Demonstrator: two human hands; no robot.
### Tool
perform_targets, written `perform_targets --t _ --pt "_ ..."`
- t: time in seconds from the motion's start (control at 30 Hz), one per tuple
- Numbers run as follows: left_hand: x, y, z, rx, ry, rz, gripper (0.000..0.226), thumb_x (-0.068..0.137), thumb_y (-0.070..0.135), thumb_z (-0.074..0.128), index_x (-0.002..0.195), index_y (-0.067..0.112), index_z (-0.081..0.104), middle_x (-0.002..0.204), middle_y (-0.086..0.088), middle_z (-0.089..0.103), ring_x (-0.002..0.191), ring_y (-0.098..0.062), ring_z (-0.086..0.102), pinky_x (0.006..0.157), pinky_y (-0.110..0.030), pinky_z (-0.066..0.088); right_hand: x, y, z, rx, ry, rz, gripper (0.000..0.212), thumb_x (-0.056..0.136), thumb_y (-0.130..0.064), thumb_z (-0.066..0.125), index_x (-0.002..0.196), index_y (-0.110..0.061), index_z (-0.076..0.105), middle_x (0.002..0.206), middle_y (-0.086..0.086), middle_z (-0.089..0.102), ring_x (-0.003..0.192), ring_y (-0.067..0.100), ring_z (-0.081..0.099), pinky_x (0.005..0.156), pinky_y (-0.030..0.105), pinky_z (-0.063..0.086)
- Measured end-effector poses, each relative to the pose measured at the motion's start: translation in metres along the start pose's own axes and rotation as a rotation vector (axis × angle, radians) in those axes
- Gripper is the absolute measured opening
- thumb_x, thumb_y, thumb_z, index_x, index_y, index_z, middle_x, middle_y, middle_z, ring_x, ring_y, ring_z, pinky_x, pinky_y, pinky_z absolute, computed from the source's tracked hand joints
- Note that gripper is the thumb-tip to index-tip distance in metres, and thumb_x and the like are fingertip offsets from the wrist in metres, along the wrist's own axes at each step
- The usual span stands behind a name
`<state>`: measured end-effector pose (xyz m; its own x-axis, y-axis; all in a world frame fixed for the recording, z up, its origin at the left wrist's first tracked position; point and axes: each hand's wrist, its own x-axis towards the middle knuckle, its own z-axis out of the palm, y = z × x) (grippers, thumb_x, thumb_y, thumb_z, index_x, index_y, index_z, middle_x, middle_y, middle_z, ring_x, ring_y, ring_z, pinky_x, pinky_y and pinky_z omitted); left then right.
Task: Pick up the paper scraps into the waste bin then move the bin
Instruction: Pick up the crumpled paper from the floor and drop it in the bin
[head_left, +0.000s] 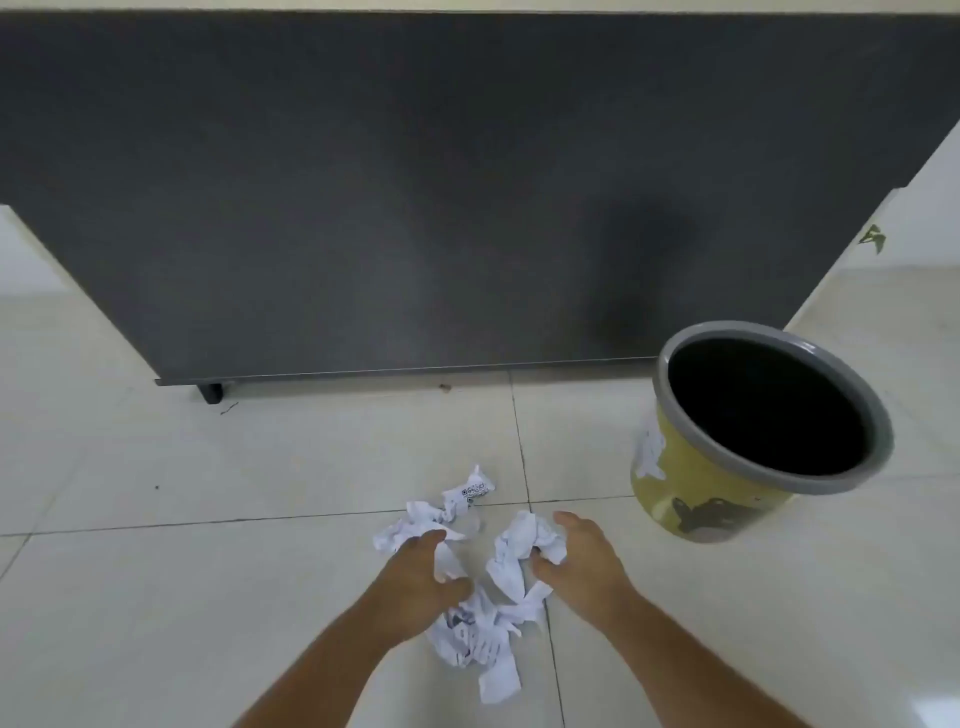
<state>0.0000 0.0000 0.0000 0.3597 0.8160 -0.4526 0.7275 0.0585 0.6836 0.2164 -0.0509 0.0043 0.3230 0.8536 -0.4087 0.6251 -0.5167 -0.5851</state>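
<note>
Both bare forearms enter from the bottom edge, and I find the hands lowered over a heap of crumpled paper scraps (480, 636) on the floor. My left hand (415, 587) has its fingers curled down onto a scrap, thumb spread, not closed round it; I cannot tell whether it has any hold. My right hand (582, 564) is cupped, fingers half-bent, thumb touching a white wad (519, 553) at its inner side; I judge contact, not a firm grip.

The scraps are white sheet paper, creased and balled, some with dark print. One twisted piece (467, 493) with a printed code lies just beyond the left hand. The rest lies between and below the hands.

To the right, near the right hand but apart from it, stands the waste bin (691, 499): round, yellow-green wall with white and dark figures, a smooth grey rim, dark inside. Contents cannot be made out.

Underfoot is glossy pale tile (208, 467) with thin dark joints. Behind stands a matt dark grey panel (415, 182) on a short black foot (212, 392).
</note>
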Motion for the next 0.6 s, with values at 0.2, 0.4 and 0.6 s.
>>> perform_targets --t 0.2,0.4,0.6 --pt "0.022 -0.012 0.027 0.041 -0.107 -0.02 0.08 0.078 0.041 0.071 0.148 0.026 0.035 0.145 0.0 0.038 0.123 -0.015 0.047 0.104 -0.03 0.041 0.034 0.002 0.015 -0.042 -0.008 0.018 0.074 0.08 -0.032 0.068 0.147 -0.023 0.037 0.145 0.0 0.042 0.134 0.02 0.044 0.107 0.035 0.039" --pt "0.04 -0.026 0.056 0.32 -0.154 0.043 0.078 0.078 0.047 0.067 0.147 0.037 0.032 0.154 -0.003 0.021 0.137 -0.025 0.028 0.105 -0.033 0.04 0.066 0.01 0.044 -0.075 -0.029 0.053 0.08 0.076 -0.033 0.076 0.146 -0.028 0.037 0.143 0.0 0.039 0.137 0.022 0.036 0.107 0.04 0.04" --pt "0.049 -0.034 0.072 0.455 -0.18 0.07 0.079 0.071 0.038 0.069 0.143 0.038 0.036 0.146 0.001 0.017 0.123 -0.023 0.03 0.088 -0.039 0.054 0.084 0.017 0.07 -0.119 -0.054 0.092 0.07 0.077 -0.035 0.074 0.139 -0.032 0.043 0.139 0.002 0.04 0.133 0.025 0.034 0.101 0.042 0.044"
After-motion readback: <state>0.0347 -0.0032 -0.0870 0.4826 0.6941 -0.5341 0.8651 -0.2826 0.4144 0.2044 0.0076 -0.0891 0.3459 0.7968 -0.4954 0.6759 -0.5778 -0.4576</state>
